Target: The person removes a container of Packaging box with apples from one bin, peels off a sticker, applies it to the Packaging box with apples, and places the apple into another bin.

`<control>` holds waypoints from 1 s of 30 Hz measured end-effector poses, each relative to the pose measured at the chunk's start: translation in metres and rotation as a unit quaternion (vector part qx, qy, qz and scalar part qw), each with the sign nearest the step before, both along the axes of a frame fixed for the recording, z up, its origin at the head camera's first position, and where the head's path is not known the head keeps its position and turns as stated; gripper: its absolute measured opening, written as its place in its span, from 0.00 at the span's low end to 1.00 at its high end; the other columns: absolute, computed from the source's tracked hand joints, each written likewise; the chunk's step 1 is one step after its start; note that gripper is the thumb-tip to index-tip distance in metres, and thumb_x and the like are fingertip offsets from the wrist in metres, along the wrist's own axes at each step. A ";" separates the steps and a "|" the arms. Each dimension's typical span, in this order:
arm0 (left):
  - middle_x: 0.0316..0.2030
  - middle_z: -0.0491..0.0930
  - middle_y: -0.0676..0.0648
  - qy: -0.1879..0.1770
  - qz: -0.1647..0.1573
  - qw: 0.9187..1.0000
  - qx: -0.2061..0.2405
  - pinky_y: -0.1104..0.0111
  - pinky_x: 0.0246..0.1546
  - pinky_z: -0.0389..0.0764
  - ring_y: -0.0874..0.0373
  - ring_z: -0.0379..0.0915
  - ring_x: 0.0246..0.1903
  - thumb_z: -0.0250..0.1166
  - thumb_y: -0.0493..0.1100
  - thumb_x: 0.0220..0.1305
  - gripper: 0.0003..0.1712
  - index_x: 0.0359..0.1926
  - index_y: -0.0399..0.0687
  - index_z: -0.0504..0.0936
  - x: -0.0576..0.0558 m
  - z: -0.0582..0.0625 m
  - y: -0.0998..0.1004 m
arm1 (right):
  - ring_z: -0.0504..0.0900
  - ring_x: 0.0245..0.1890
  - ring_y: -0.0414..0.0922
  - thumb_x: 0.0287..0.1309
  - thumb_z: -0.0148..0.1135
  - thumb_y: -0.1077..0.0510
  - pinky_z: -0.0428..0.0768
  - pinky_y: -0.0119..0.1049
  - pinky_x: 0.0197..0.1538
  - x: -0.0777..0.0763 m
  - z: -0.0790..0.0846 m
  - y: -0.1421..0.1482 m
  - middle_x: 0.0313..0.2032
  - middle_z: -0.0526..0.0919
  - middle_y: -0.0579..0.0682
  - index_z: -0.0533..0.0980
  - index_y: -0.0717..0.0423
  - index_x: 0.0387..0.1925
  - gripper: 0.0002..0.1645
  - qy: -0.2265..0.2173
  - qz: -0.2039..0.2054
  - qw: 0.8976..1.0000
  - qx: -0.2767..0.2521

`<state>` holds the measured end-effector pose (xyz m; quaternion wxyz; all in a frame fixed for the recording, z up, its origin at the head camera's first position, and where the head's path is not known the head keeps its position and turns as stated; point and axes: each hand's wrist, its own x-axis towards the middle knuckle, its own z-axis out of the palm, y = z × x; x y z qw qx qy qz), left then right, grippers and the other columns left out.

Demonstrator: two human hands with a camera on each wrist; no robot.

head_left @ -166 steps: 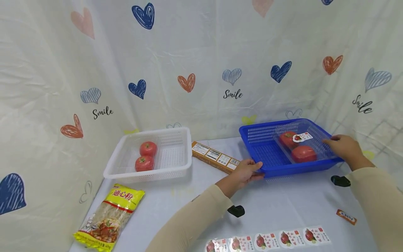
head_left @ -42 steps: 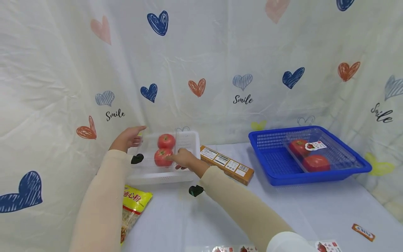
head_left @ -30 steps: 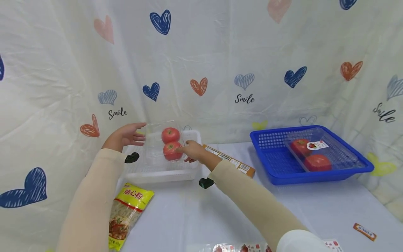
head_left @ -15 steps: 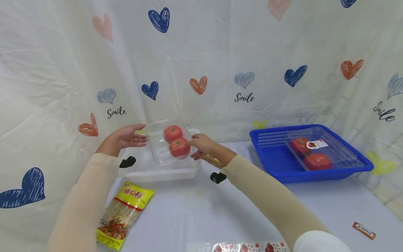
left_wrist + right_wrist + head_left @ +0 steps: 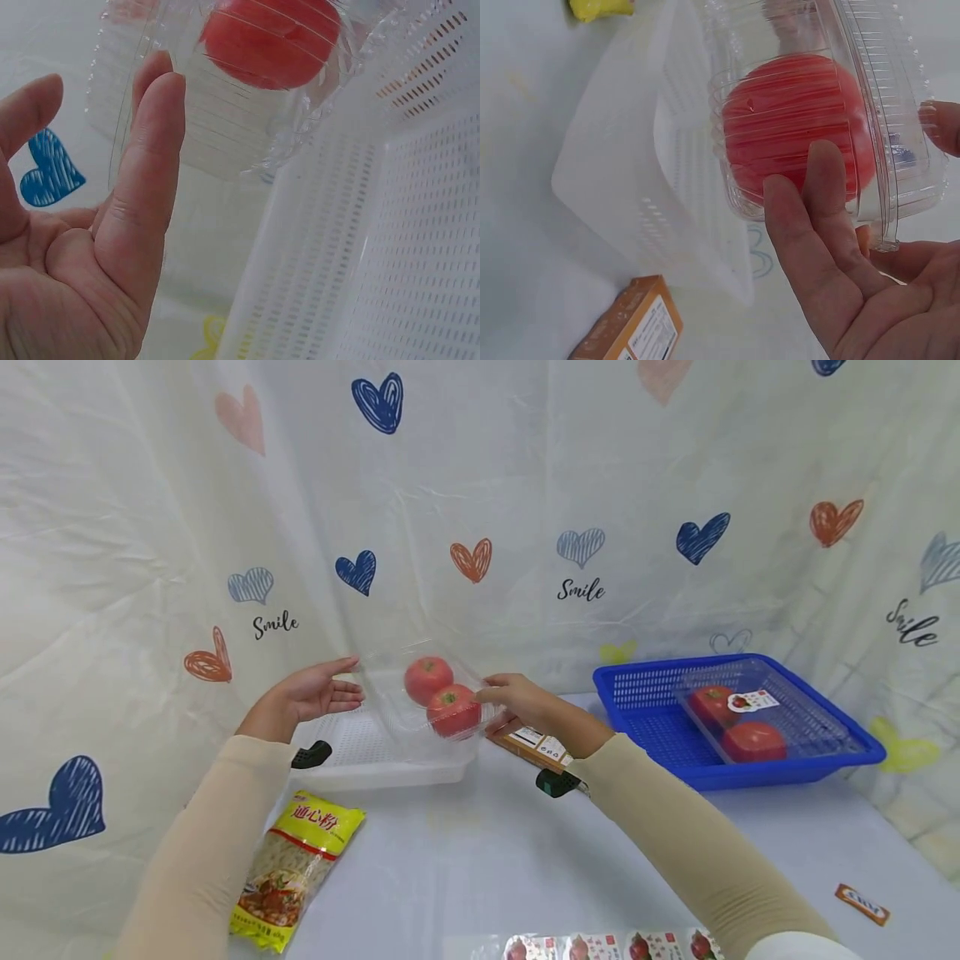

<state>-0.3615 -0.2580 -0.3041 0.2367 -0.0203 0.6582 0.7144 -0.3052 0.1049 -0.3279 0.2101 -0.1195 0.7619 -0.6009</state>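
Clear container (image 5: 390,702) with two red fruits (image 5: 453,710), held tilted above white basket (image 5: 382,777).
Right hand (image 5: 517,697): fingers grip its right edge. Left hand (image 5: 318,691): fingers extended at its left edge; contact indeterminate. Basket's far rim largely obscured; near sticker strip (image 5: 607,947) cropped. Earlier, the container lay inside the basket.

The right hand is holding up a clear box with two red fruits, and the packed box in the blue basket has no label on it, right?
Not quite: the packed box in the blue basket does have a label, as the head view shows. The right hand is indeed holding up a clear box with two red fruits.
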 end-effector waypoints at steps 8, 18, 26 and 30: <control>0.34 0.80 0.40 0.014 -0.013 1.000 0.008 0.59 0.42 0.82 0.51 0.82 0.31 0.63 0.56 0.66 0.28 0.58 0.47 0.67 0.007 -0.012 0.018 | 0.83 0.40 0.63 0.64 0.60 0.48 0.81 0.53 0.46 0.019 0.004 0.023 0.57 0.73 0.60 0.56 0.57 0.72 0.42 -0.003 -0.010 1.000 0.008; 0.32 0.77 0.42 0.022 -0.044 0.999 -0.007 0.62 0.39 0.83 0.51 0.82 0.31 0.61 0.61 0.65 0.30 0.54 0.44 0.67 0.025 -0.020 0.035 | 0.84 0.37 0.59 0.65 0.60 0.50 0.83 0.48 0.43 0.042 0.008 0.045 0.54 0.76 0.62 0.56 0.62 0.71 0.40 -0.001 -0.022 1.000 0.022; 0.29 0.77 0.42 0.022 -0.068 0.997 0.005 0.63 0.35 0.84 0.53 0.82 0.27 0.57 0.62 0.67 0.29 0.52 0.43 0.66 0.039 -0.020 0.046 | 0.85 0.33 0.53 0.67 0.57 0.53 0.83 0.47 0.43 0.056 0.007 0.062 0.64 0.66 0.65 0.53 0.65 0.72 0.40 -0.009 -0.024 0.999 -0.021; 0.27 0.78 0.44 0.022 -0.099 0.995 0.011 0.64 0.35 0.84 0.54 0.82 0.26 0.55 0.61 0.70 0.23 0.43 0.43 0.68 0.044 -0.023 0.050 | 0.85 0.31 0.52 0.69 0.54 0.55 0.83 0.46 0.42 0.063 0.005 0.072 0.60 0.70 0.66 0.51 0.67 0.72 0.39 -0.002 -0.017 0.999 -0.033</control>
